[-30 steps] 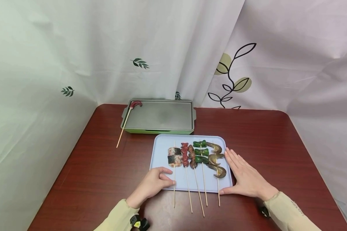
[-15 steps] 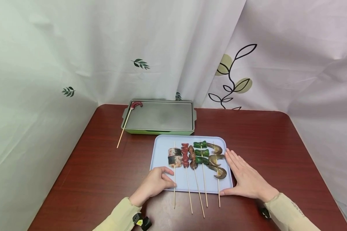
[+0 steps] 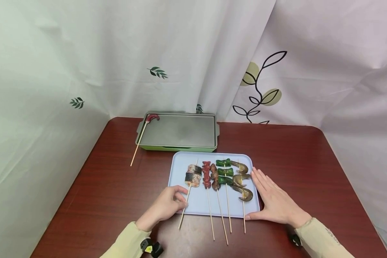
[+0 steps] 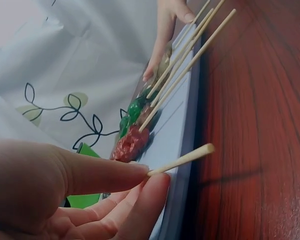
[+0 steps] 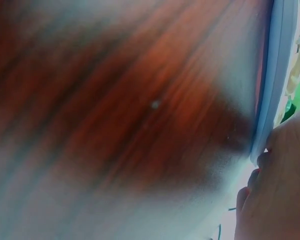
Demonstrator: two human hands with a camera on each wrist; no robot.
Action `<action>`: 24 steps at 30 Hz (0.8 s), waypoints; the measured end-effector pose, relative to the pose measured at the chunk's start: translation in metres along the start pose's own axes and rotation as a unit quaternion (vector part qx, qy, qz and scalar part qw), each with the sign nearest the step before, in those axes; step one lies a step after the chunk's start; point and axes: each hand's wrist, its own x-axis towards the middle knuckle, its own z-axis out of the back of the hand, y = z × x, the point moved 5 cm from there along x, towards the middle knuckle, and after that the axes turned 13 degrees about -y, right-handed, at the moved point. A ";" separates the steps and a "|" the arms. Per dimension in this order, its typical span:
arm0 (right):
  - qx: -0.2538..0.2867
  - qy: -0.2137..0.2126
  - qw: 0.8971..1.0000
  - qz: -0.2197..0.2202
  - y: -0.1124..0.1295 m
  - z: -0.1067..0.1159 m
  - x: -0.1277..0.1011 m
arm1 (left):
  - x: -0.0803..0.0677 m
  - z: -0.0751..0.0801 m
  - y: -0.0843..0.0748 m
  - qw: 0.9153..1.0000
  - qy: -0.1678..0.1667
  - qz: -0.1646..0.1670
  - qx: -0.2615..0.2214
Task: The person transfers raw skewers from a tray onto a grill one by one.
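Observation:
Between thumb and index finger my left hand [image 3: 167, 203] pinches the stick of a skewer with dark-skinned, pale-fleshed chunks [image 3: 193, 175]. That skewer leans at an angle at the left of a pale blue tray [image 3: 177, 168]; its stick end [image 4: 205, 149] points past the tray's front edge. My right hand [image 3: 275, 200] lies with straight fingers along the tray's right edge, thumb at the front corner. To the right on the tray lie a red meat skewer [image 3: 206, 175], a brown skewer [image 3: 214, 175], a green pepper skewer [image 3: 225, 172] and a shrimp skewer [image 3: 242, 179].
Behind the tray stands a grey griddle [image 3: 180, 130] with a green base. A skewer with a dark red curled piece [image 3: 152, 117] lies across its left side, stick over the edge. White curtains [image 3: 180, 53] surround the reddish-brown table [image 3: 296, 154].
The left hand has moved slightly left, swinging the lower stick end leftward, so the chunk skewer now slants. The right hand stays on the tray's edge.

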 end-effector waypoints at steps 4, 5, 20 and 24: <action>0.001 -0.004 1.000 0.003 0.000 0.000 0.000 | 0.000 0.004 0.003 1.000 0.003 0.020 -0.024; 0.000 -0.004 1.000 0.002 0.000 0.000 0.000 | 0.000 0.005 0.003 0.999 0.002 0.021 -0.025; -0.002 -0.001 1.000 0.004 0.001 0.000 -0.001 | -0.005 0.043 -0.020 0.998 -0.062 -0.023 -0.024; -0.003 0.005 1.000 0.000 0.001 0.001 0.000 | 0.002 0.057 -0.025 0.995 -0.095 -0.025 -0.020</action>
